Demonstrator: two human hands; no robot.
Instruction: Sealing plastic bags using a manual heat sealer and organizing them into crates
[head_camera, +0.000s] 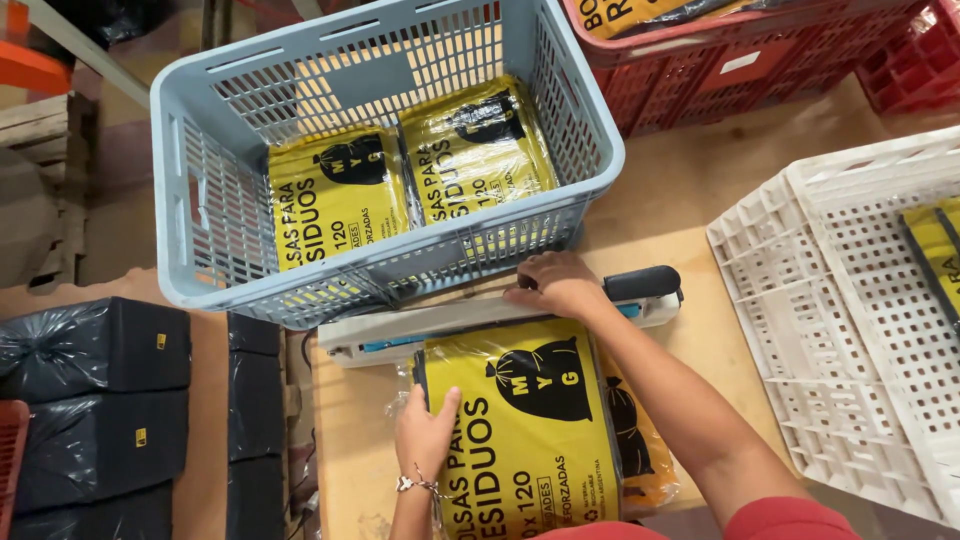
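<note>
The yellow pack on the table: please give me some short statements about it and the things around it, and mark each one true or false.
1. The left hand rests on the left edge of the yellow pack. True.
2. The right hand presses on the sealer bar. True.
3. The blue basket is empty. False: two yellow packs lie in it.
4. The white crate stands to the left of the hands. False: it stands to the right.
5. Black bundles lie at the left. True.
</note>
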